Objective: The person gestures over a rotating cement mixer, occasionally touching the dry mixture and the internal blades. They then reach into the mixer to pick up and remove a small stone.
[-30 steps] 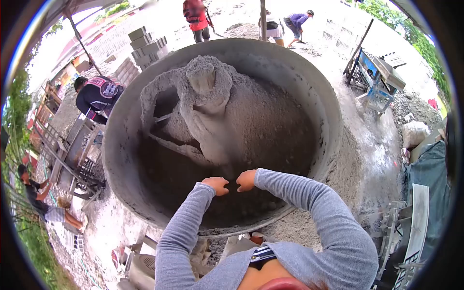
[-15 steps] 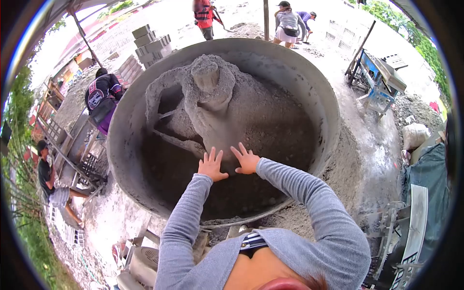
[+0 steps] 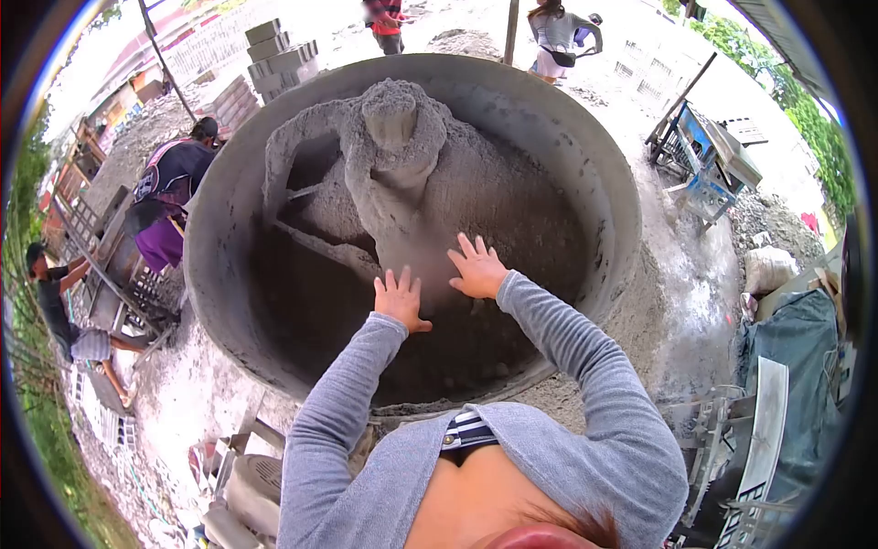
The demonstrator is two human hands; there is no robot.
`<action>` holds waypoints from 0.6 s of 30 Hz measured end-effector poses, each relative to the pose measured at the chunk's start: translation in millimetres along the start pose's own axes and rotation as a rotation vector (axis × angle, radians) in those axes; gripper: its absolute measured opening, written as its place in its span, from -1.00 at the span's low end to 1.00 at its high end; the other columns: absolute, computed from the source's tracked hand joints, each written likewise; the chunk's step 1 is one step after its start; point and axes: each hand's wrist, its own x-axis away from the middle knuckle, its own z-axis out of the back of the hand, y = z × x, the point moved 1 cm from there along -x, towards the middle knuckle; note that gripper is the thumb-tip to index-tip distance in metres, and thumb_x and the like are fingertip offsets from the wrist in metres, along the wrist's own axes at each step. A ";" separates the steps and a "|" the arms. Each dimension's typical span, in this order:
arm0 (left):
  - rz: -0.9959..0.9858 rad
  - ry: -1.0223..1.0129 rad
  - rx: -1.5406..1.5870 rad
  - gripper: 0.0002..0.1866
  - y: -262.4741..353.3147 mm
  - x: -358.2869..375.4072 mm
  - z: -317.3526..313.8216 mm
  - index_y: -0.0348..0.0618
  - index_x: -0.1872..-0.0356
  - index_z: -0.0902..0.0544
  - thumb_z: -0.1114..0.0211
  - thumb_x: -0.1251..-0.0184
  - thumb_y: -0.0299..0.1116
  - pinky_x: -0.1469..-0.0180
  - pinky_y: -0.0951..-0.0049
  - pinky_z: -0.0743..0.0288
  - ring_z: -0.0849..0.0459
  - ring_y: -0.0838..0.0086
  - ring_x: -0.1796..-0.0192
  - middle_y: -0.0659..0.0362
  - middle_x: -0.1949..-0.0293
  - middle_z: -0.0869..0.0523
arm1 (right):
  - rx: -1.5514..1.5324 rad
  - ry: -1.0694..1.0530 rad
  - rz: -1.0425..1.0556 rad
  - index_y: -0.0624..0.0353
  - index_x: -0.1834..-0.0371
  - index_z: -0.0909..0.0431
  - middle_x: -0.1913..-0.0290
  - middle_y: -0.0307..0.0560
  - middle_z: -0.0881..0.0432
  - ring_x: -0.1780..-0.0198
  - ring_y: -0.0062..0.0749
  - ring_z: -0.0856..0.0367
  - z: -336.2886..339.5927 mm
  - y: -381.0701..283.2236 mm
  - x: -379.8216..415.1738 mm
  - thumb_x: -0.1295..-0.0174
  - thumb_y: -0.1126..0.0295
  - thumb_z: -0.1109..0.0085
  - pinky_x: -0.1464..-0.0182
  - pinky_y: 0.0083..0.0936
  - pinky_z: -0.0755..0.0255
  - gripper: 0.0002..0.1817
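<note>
My left hand [image 3: 400, 300] is stretched out with its fingers spread, holding nothing. Slightly higher and to the right, my right hand [image 3: 478, 267] is also open, palm down. Both appear held over the inside of a large round mixing pan [image 3: 626, 197] with a grey, cement-crusted wall. A mixer hub [image 3: 391, 128], thickly caked in grey, rises inside it, and crusted mixer arms [image 3: 325, 249] reach down to the left. Dark grey mix [image 3: 457, 352] lies on the pan floor below my hands. A hazy patch between my hands blurs the hub's foot.
Two people [image 3: 169, 188] work on the left by a wooden bench. More people [image 3: 554, 37] are at the back. Stacked concrete blocks [image 3: 279, 59] stand back left. A blue metal machine [image 3: 709, 165] stands right. Beside me are a motor-like housing [image 3: 256, 489] and a tarp [image 3: 796, 352].
My right hand has moved up and slightly right, widening the gap from my left. The view has shifted a little. The people on the left and at the back have changed posture.
</note>
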 end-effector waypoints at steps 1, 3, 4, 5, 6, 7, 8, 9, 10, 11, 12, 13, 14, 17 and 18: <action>-0.051 -0.150 0.039 -0.02 -1.1 -4.1 -2.5 -0.03 -0.35 -0.18 -0.32 0.12 0.21 -0.31 -0.10 -0.04 -0.13 -0.01 -0.38 0.00 -0.39 -0.12 | -0.023 -0.198 -0.008 0.08 -0.28 -0.25 -0.39 0.18 -0.06 -0.32 0.26 -0.13 -3.2 3.6 -2.2 -0.13 0.02 -0.11 -0.25 0.05 -0.16 -0.33; -0.094 -0.367 0.082 -0.14 1.8 -8.0 -4.8 0.01 -0.32 -0.26 -0.24 0.03 0.20 -0.29 0.01 -0.16 -0.30 0.09 -0.31 0.06 -0.32 -0.28 | -0.055 -0.506 0.051 0.11 -0.25 -0.31 -0.32 0.12 -0.24 -0.29 0.06 -0.26 -2.6 1.4 -5.6 -0.15 -0.01 -0.08 -0.26 -0.11 -0.20 -0.35; -0.149 -0.446 0.136 -0.18 3.8 -5.0 -6.6 0.01 -0.29 -0.30 -0.22 0.00 0.19 -0.28 0.10 -0.20 -0.34 0.15 -0.29 0.08 -0.29 -0.33 | -0.078 -0.688 0.092 0.13 -0.21 -0.36 -0.26 0.10 -0.32 -0.26 -0.01 -0.31 -2.2 0.0 -2.7 -0.16 -0.02 -0.06 -0.25 -0.17 -0.22 -0.38; -0.205 -0.524 0.191 -0.22 6.4 -2.6 -6.7 0.01 -0.27 -0.34 -0.19 -0.02 0.19 -0.27 0.18 -0.25 -0.39 0.21 -0.26 0.10 -0.26 -0.38 | -0.100 -0.870 0.133 0.15 -0.17 -0.40 -0.21 0.08 -0.41 -0.23 -0.08 -0.36 1.6 -3.6 0.5 -0.17 -0.02 -0.05 -0.24 -0.24 -0.24 -0.40; -0.213 -0.501 0.163 -0.28 10.4 0.7 -1.9 0.01 -0.24 -0.38 -0.17 -0.06 0.16 -0.26 0.30 -0.28 -0.39 0.26 -0.26 0.12 -0.24 -0.42 | -0.138 -0.816 0.148 0.20 -0.10 -0.46 -0.14 0.10 -0.47 -0.22 -0.08 -0.36 -3.2 -0.2 -3.4 -0.19 -0.01 -0.03 -0.22 -0.24 -0.26 -0.44; -0.215 -0.498 0.168 -0.28 9.2 -0.2 -3.6 0.01 -0.24 -0.38 -0.17 -0.06 0.16 -0.26 0.30 -0.28 -0.39 0.26 -0.26 0.12 -0.24 -0.42 | -0.133 -0.820 0.145 0.20 -0.10 -0.46 -0.14 0.10 -0.47 -0.22 -0.08 -0.36 -2.8 4.2 -4.5 -0.19 -0.01 -0.03 -0.22 -0.24 -0.26 -0.44; -0.267 -0.413 0.181 -0.28 8.0 -2.6 -7.8 0.01 -0.24 -0.38 -0.17 -0.07 0.16 -0.26 0.28 -0.28 -0.39 0.25 -0.25 0.12 -0.23 -0.42 | -0.181 -0.587 0.164 0.22 -0.12 -0.44 -0.15 0.10 -0.46 -0.22 -0.06 -0.36 3.9 5.8 -4.2 -0.21 -0.01 -0.01 -0.22 -0.25 -0.25 -0.43; -0.317 -0.329 0.194 -0.28 7.8 -5.1 -13.2 0.01 -0.24 -0.38 -0.16 -0.07 0.16 -0.25 0.27 -0.29 -0.40 0.24 -0.24 0.12 -0.22 -0.43 | -0.227 -0.354 0.181 0.25 -0.13 -0.42 -0.16 0.11 -0.45 -0.22 -0.05 -0.36 9.5 6.3 -3.0 -0.23 0.00 0.00 -0.23 -0.26 -0.23 -0.43; -0.315 -0.323 0.206 -0.28 7.3 -8.9 -19.2 0.01 -0.23 -0.39 -0.17 -0.06 0.17 -0.24 0.26 -0.30 -0.42 0.24 -0.23 0.12 -0.21 -0.44 | -0.224 -0.249 0.161 0.29 -0.15 -0.39 -0.15 0.12 -0.46 -0.21 -0.03 -0.37 14.7 8.0 0.1 -0.25 -0.01 0.02 -0.23 -0.28 -0.23 -0.40; -0.318 -0.319 0.210 -0.28 12.5 -6.1 -15.8 0.01 -0.23 -0.39 -0.17 -0.06 0.17 -0.24 0.26 -0.30 -0.42 0.24 -0.23 0.12 -0.21 -0.44 | -0.219 -0.251 0.158 0.29 -0.15 -0.39 -0.15 0.12 -0.46 -0.21 -0.03 -0.37 18.0 6.8 3.3 -0.25 -0.01 0.02 -0.23 -0.28 -0.23 -0.40; -0.272 -0.394 0.072 -0.28 21.6 -1.9 -9.7 0.01 -0.23 -0.39 -0.17 -0.06 0.18 -0.23 0.25 -0.31 -0.42 0.23 -0.23 0.11 -0.21 -0.44 | -0.246 -0.252 0.141 0.29 -0.16 -0.39 -0.15 0.12 -0.46 -0.21 -0.03 -0.37 20.2 6.6 6.2 -0.25 -0.01 0.02 -0.23 -0.28 -0.23 -0.40; -0.225 -0.469 -0.065 -0.28 29.2 1.5 -8.1 0.02 -0.23 -0.39 -0.17 -0.05 0.18 -0.22 0.24 -0.32 -0.43 0.23 -0.22 0.10 -0.20 -0.44 | -0.275 -0.256 0.123 0.29 -0.16 -0.38 -0.15 0.12 -0.46 -0.21 -0.02 -0.37 20.5 6.1 8.9 -0.25 -0.01 0.03 -0.23 -0.28 -0.23 -0.40; -0.280 -0.489 -0.087 -0.30 35.3 -0.1 -20.8 0.03 -0.20 -0.43 -0.17 -0.05 0.19 -0.20 0.22 -0.33 -0.45 0.23 -0.20 0.09 -0.18 -0.47 | -0.290 -0.330 0.117 0.28 -0.17 -0.37 -0.16 0.12 -0.45 -0.21 -0.02 -0.37 18.0 4.6 10.5 -0.25 -0.02 0.03 -0.24 -0.28 -0.23 -0.39; -0.478 -0.438 0.127 -0.36 49.0 -7.9 -65.0 0.03 -0.11 -0.52 -0.15 -0.09 0.22 -0.14 0.16 -0.38 -0.54 0.21 -0.11 0.16 -0.05 -0.60 | -0.279 -0.462 0.134 0.27 -0.17 -0.38 -0.16 0.11 -0.45 -0.21 -0.04 -0.38 34.1 -19.7 21.4 -0.24 -0.03 0.03 -0.25 -0.29 -0.23 -0.38; -0.476 -0.453 0.149 -0.39 51.8 -4.1 -58.4 0.06 -0.10 -0.53 -0.14 -0.10 0.21 -0.15 0.16 -0.37 -0.55 0.23 -0.11 0.16 -0.05 -0.60 | -0.266 -0.450 0.171 0.26 -0.16 -0.39 -0.15 0.11 -0.46 -0.20 -0.04 -0.39 26.5 -21.5 20.2 -0.24 -0.04 0.02 -0.24 -0.29 -0.23 -0.38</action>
